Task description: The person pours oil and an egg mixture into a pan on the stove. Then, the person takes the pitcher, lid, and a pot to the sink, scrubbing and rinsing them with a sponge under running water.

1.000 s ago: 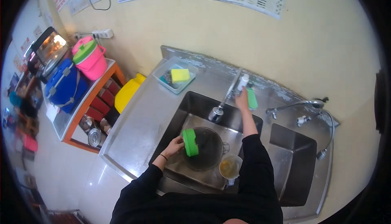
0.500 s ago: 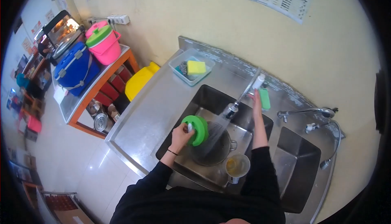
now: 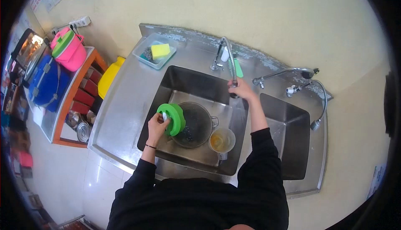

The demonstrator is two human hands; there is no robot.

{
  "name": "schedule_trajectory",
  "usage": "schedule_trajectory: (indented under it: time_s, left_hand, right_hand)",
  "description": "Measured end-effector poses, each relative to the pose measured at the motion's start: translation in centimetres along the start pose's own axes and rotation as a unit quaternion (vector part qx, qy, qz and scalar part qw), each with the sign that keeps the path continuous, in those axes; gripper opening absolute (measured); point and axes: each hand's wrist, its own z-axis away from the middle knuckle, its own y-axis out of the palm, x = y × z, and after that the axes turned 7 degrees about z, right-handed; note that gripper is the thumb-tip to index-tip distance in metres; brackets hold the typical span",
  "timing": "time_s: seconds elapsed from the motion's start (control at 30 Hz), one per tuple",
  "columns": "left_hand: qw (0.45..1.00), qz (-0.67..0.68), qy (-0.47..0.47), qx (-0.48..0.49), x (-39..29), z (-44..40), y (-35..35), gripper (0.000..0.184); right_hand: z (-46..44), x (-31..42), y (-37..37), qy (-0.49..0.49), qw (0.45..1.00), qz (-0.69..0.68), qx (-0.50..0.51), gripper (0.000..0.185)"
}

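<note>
1. We take the dark pot (image 3: 193,125) as our landmark; it sits in the left basin (image 3: 186,76) of the steel worktop (image 3: 119,109), with a metal handle showing on its right side.
2. Our left hand (image 3: 157,126), just left of the pot, has its fingers closed on the white knob (image 3: 164,116) of a green lid (image 3: 177,119). We see the green lid tilted across the pot's left rim; whether the two touch, we cannot tell.
3. Our right hand (image 3: 242,89) is beyond the pot and to its right. Its fingers are wrapped around the lower end of the flexible spray hose (image 3: 228,50), near the dark nozzle (image 3: 233,96).
4. Just right of the pot and nearer to us stands a clear jug (image 3: 222,140) with something yellowish inside and its handle towards us.
5. Beyond the pot and to its left, on the worktop, we see a clear plastic container (image 3: 158,66) holding a yellow sponge (image 3: 160,51) and a scourer (image 3: 148,54).
6. Beyond the pot and to its right, behind the hose, are a white bottle (image 3: 225,55) and a green pad (image 3: 237,68), close together.
7. Well to the pot's right we see the second basin (image 3: 288,123), with another tap (image 3: 284,73) behind it.
8. Far to the pot's left, past the worktop, are a blue cooler (image 3: 49,86) and a pink bucket (image 3: 73,56).
</note>
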Motion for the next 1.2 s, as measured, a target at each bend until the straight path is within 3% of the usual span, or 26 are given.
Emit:
schedule_trajectory:
  time_s: [0.1,0.2,0.33,0.73,0.83,0.93,1.03,1.07,1.1,1.17,1.2]
  left_hand:
    - [1.0,0.01,0.008,0.005,-1.0,0.4,0.9,0.023]
    - [0.999,0.012,0.025,0.02,-0.7,0.5,1.7,0.024]
    - [0.999,0.01,0.028,0.03,-2.0,1.1,1.5,0.023]
    - [0.999,0.023,0.02,0.021,-1.5,2.0,0.5,0.022]
    - [1.0,0.006,0.017,0.017,-0.9,1.9,0.3,0.023]
    - [0.995,-0.064,0.046,0.055,1.4,0.1,0.4,0.026]
    - [0.976,-0.094,-0.031,0.193,6.0,-3.3,1.1,0.031]
    - [0.961,-0.091,-0.075,0.251,7.6,-4.5,1.6,0.034]
    - [0.957,0.012,-0.13,0.257,9.6,-5.5,2.3,0.035]
    - [0.91,0.219,-0.235,0.263,13.4,-6.8,3.7,0.035]
    - [0.909,0.23,-0.26,0.23,14.2,-7.3,4.2,0.036]
  right_hand:
    - [0.2,-0.4,2.9,-0.038,0.991,0.067,-0.111,0.04]
    - [2.1,2.2,4.6,-0.006,0.947,0.179,-0.268,0.047]
    - [3.2,2.7,5.3,0.073,0.93,0.208,-0.295,0.049]
    - [2.6,1.6,5.2,-0.011,0.951,0.12,-0.284,0.045]
    - [2.7,1.9,5.5,-0.027,0.927,0.187,-0.324,0.046]
    - [4.1,2.9,5.1,0.016,0.957,0.113,-0.266,0.053]
    - [7.7,-0.4,7.9,-0.049,0.895,0.234,-0.377,0.063]
    - [10.5,-1.7,8.7,0.072,0.955,0.163,-0.235,0.068]
    - [13.8,-2.1,9.5,0.215,0.95,0.193,-0.115,0.055]
    - [19.2,-5.8,13.3,0.304,0.932,0.188,0.056,0.055]
    - [21.0,-4.0,14.1,0.356,0.914,0.17,0.092,0.059]
